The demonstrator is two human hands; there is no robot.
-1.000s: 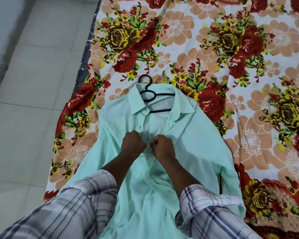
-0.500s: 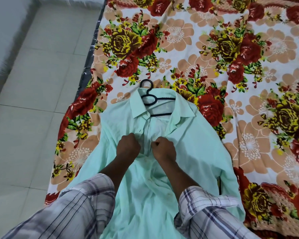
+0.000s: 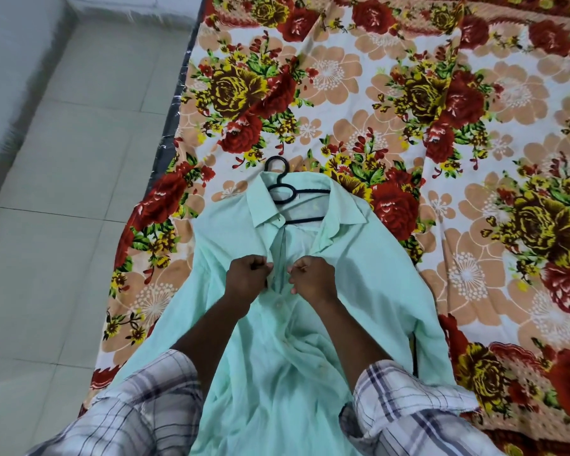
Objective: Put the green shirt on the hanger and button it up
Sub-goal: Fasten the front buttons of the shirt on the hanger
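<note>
Shirt [image 3: 359,291] on hanger [image 3: 282,189], hook at 12. Left hand [image 3: 246,279], right hand [image 3: 313,279] pinching placket edges; upper buttons left open.

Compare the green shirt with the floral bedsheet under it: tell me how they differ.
The green shirt is one plain pale colour; the floral bedsheet is patterned with red, yellow and peach flowers. The shirt lies rumpled on a black hanger, pinched at its front by the left hand and right hand; the bedsheet lies spread out, untouched by the hands. Both are fabric.
</note>
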